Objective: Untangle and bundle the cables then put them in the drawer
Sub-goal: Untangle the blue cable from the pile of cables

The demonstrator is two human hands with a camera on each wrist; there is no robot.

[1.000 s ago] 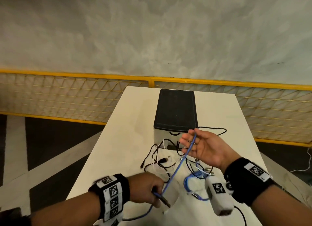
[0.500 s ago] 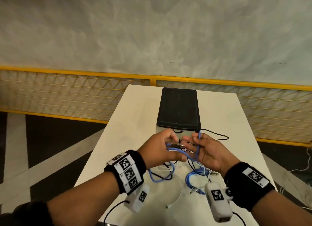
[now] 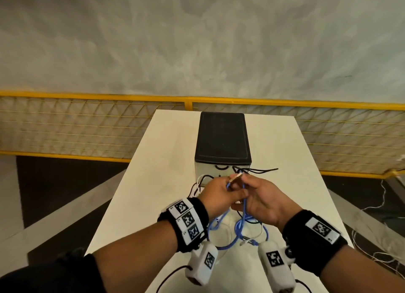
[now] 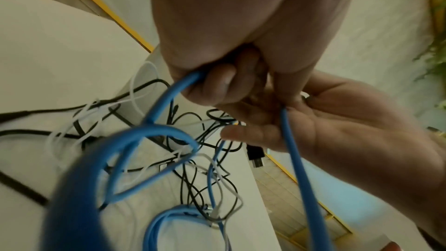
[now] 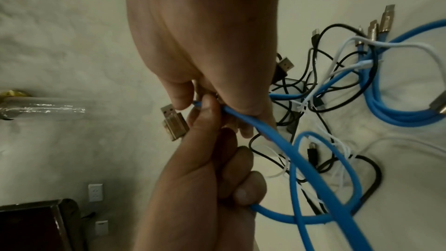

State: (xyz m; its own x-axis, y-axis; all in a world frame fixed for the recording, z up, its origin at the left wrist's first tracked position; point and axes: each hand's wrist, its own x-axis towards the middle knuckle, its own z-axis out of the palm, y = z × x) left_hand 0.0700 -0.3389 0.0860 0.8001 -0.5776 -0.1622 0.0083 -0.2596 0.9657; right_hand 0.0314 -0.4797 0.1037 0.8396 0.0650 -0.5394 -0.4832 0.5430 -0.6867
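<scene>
My left hand [image 3: 226,188] and right hand [image 3: 246,191] meet above the white table [image 3: 157,183], just in front of the drawer box [image 3: 222,137]. Both hold the same blue cable [image 3: 244,207]. The left hand [image 5: 217,159] grips it in curled fingers, and its metal USB plug [image 5: 174,121] sticks out past the thumb. My right hand [image 5: 205,98] pinches the blue cable [image 5: 265,133] right beside the left. Blue loops [image 4: 154,152] hang from the hands to the table. A tangle of black and white cables [image 4: 91,121] lies under them.
The drawer box has a black top and a pale front [image 3: 206,172] with a black cable [image 3: 258,169] trailing to its right. A yellow mesh fence [image 3: 87,126] runs behind the table. Loose white wires [image 3: 381,205] lie on the floor at the right.
My left hand came up from the table's near edge with the blue cable's plug end and joined the right hand. The hands now sit closer together, plug pointing up.
</scene>
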